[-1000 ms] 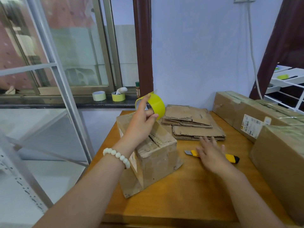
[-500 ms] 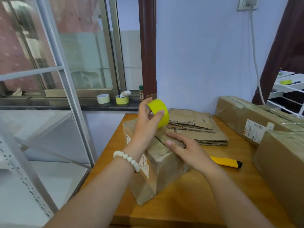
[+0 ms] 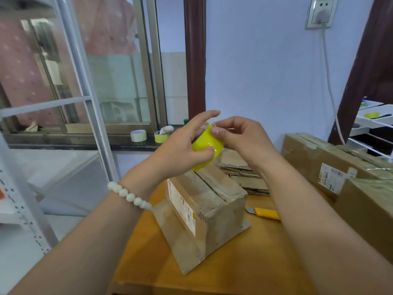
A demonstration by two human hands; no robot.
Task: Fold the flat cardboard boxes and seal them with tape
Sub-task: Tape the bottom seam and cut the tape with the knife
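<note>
— Firstly, item one?
— Yellow tape roll, held above the folded box, gripped by the left hand; its edge is pinched by the right hand, presumably so the end can be found.
— Beyond?
— Stacked flat cardboard behind the box; knife beside it.

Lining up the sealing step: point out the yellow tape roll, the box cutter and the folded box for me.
yellow tape roll (image 3: 204, 140), head view, outer yellow face.
box cutter (image 3: 266, 213), head view, yellow handle.
folded box (image 3: 195, 188), head view, top flap.
</note>
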